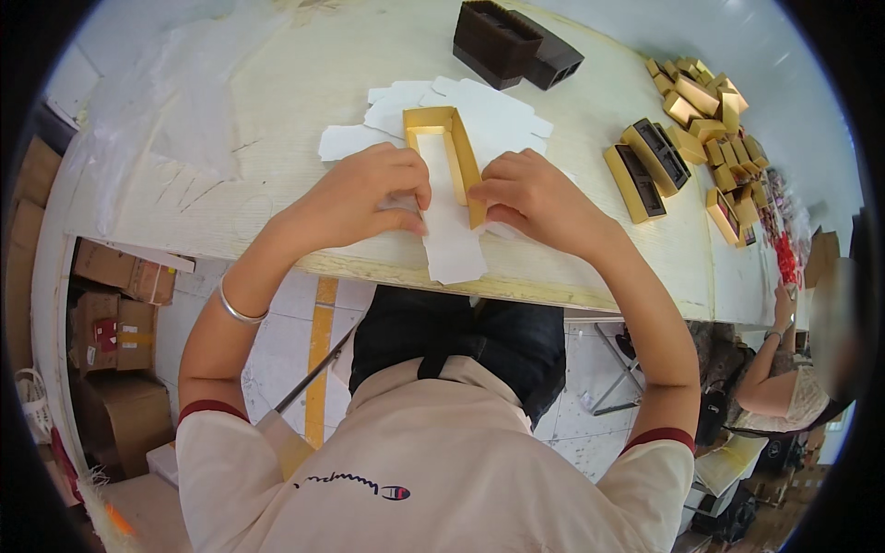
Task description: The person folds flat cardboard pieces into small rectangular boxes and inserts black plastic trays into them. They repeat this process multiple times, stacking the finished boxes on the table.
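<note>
A partly folded cardboard box (pixel 469 170), gold on its raised walls and white on its flat bottom and near flap, lies in front of me. Its far end and right wall stand up, while the near flap lies flat toward the table edge. My left hand (pixel 373 198) pinches the left side of the box with thumb and fingers. On the opposite side, my right hand (pixel 535 198) grips the near end of the right wall. Flat white card blanks (pixel 498 111) are spread in a loose pile under and behind the box.
Two dark brown plastic trays or blocks (pixel 498 41) stand at the back. To the right are gold boxes with dark inserts (pixel 636 184) and a heap of gold boxes (pixel 701 97). Clear plastic film (pixel 189 101) lies at left. A co-worker's arm (pixel 770 369) shows at far right; cartons (pixel 115 332) sit under the table.
</note>
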Motion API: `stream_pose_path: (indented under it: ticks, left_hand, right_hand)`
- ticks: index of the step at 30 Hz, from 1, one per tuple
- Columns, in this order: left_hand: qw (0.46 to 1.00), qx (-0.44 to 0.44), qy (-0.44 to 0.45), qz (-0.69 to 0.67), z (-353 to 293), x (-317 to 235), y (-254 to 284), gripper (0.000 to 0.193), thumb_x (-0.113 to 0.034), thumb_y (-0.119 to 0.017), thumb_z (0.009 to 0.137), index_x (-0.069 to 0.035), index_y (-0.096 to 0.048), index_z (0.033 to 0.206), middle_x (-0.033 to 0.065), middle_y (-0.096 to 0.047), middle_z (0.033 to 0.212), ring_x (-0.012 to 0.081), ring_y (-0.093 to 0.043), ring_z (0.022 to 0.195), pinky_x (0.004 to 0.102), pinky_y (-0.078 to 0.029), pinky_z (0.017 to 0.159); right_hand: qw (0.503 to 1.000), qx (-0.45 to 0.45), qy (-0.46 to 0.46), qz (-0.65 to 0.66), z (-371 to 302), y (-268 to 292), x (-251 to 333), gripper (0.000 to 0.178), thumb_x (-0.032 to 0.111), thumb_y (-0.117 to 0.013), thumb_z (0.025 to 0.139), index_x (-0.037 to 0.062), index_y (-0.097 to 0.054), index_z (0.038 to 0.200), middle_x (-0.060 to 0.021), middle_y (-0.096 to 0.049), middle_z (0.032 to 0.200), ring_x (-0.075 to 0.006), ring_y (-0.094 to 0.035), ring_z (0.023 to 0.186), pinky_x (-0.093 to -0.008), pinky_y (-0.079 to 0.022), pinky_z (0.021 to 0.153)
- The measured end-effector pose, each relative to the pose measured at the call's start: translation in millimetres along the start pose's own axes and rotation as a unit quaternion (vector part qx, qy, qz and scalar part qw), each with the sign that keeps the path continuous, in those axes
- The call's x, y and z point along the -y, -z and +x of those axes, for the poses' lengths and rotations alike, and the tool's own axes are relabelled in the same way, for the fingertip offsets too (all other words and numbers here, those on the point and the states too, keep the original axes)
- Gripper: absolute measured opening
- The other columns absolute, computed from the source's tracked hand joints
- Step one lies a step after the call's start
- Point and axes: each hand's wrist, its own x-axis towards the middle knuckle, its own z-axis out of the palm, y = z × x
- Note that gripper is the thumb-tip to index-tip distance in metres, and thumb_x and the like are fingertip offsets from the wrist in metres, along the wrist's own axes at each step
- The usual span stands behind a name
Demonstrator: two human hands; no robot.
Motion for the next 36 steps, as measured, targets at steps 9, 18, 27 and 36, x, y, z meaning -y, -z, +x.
stream_pose_path:
  ticks: [9,18,27,36]
  left_hand:
    - [0.982,-0.146,0.048,0.108,3.7,-14.4,-45.7,0.007,-0.013,-0.062,0.083,-0.008,-0.064,0.088,0.0036,-0.058,0.084,0.0235,-0.053,0.083,0.0337,-0.047,0.070]
    - [0.990,-0.116,0.080,0.010,-11.9,-18.3,-30.5,0.012,-0.012,-0.061,0.084,-0.003,-0.068,0.083,0.0072,-0.057,0.077,0.0250,-0.055,0.074,0.0345,-0.046,0.066]
    - [0.945,-0.040,0.129,-0.297,-1.8,-0.7,-19.5,0.018,-0.017,-0.060,0.090,-0.004,-0.063,0.101,0.0071,-0.057,0.077,0.0162,-0.051,0.066,0.0306,-0.043,0.062]
    - [0.952,-0.077,0.144,-0.259,-2.8,-2.9,-26.1,0.032,-0.009,-0.054,0.094,-0.008,-0.036,0.121,0.0052,-0.047,0.110,0.0096,-0.050,0.084,0.0243,-0.043,0.073]
  right_hand:
    - [0.952,-0.092,-0.176,0.232,12.2,-34.4,17.3,0.019,0.002,-0.069,0.072,0.0044,-0.053,0.081,-0.0086,-0.055,0.064,-0.0267,-0.055,0.064,-0.0371,-0.043,0.066]
    - [0.994,-0.092,-0.059,-0.010,-15.1,-17.0,54.6,0.038,0.002,-0.070,0.072,0.0052,-0.056,0.107,-0.0146,-0.056,0.112,-0.0269,-0.057,0.099,-0.0362,-0.048,0.079]
    - [0.930,-0.233,-0.139,0.246,0.0,-47.6,28.6,0.033,-0.004,-0.069,0.074,0.0074,-0.056,0.102,-0.0063,-0.059,0.079,-0.0246,-0.057,0.080,-0.0329,-0.045,0.068]
    - [0.950,-0.308,-0.058,-0.004,9.6,-55.6,36.0,0.021,0.005,-0.068,0.076,0.0089,-0.058,0.094,-0.0078,-0.054,0.097,-0.0208,-0.054,0.081,-0.0320,-0.042,0.062]
